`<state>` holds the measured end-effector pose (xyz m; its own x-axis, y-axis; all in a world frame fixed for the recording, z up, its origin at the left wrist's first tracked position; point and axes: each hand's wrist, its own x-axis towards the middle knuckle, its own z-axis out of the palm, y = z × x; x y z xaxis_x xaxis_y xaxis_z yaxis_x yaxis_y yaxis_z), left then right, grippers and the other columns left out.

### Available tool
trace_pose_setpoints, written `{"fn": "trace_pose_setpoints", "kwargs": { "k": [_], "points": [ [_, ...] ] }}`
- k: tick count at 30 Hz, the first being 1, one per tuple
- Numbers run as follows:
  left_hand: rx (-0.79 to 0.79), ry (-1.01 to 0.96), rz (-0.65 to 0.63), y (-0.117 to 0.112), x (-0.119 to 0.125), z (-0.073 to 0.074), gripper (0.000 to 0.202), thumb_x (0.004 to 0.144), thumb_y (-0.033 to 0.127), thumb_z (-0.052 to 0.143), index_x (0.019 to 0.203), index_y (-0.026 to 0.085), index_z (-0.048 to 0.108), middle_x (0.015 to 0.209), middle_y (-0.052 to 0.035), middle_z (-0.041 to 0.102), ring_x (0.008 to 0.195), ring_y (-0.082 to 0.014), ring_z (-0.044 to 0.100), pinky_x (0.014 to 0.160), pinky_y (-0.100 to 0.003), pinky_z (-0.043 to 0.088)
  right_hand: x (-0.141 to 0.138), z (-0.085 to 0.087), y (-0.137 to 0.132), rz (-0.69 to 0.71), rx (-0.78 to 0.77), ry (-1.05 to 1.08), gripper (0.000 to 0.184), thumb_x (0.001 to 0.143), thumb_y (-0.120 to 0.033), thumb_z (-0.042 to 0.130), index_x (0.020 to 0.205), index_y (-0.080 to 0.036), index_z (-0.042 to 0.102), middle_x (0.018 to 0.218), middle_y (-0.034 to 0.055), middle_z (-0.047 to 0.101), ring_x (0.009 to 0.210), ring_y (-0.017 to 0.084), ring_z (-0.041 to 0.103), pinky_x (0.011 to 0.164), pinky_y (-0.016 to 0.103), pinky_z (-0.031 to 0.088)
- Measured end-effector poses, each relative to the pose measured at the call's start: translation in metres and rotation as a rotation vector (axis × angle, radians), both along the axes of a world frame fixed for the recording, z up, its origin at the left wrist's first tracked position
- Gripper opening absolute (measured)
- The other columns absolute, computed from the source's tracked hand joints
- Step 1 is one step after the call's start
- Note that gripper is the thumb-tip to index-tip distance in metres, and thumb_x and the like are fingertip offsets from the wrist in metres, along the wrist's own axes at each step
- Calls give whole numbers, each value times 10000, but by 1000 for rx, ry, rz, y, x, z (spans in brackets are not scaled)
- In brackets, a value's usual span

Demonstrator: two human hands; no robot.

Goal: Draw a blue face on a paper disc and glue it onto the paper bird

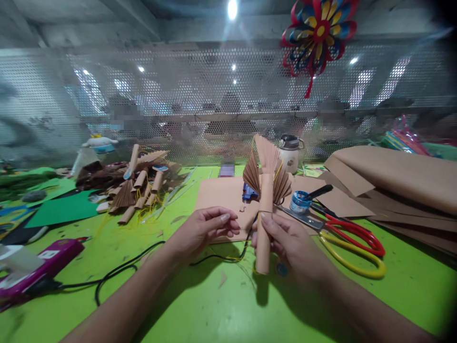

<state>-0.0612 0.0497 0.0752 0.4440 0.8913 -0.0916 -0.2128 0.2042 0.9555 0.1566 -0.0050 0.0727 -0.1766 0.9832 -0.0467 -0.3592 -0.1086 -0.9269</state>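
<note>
My right hand grips an upright brown paper roll topped with pleated paper fans, held just above the green table. My left hand hovers beside it on the left, fingers pinched together near a thin yellow thread; what sits between the fingertips is too small to make out. A blue glue gun lies behind the roll on a brown paper sheet.
Red and yellow scissors and a small blue pot with a brush lie to the right. A pile of finished paper rolls sits at left. Brown paper sheets stack at right. A black cable crosses the front.
</note>
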Motion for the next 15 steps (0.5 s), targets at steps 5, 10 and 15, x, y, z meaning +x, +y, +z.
{"fn": "trace_pose_setpoints", "kwargs": {
  "k": [5,10,15],
  "points": [
    [7,-6,15,-1,3,0,431,652,462,1008,881,147,824,835,-69,785,806,-156,718,815,-262,575,-1,-2,1,13,12,-12,600,688,-693,889,868,-146,718,712,21,695,658,138,612,619,250,487],
    [24,10,22,-4,8,0,454,647,501,1001,890,161,825,791,-49,763,750,-131,687,746,-231,545,-6,-5,3,10,71,-61,626,724,-734,833,862,-144,674,713,14,667,641,123,567,597,243,424],
    [75,58,26,-11,19,9,531,636,584,977,895,147,820,813,-64,756,773,-145,673,754,-240,528,-8,-6,6,-1,93,-80,692,685,-809,797,852,-158,635,689,10,648,651,151,593,616,275,453]
  ]
}}
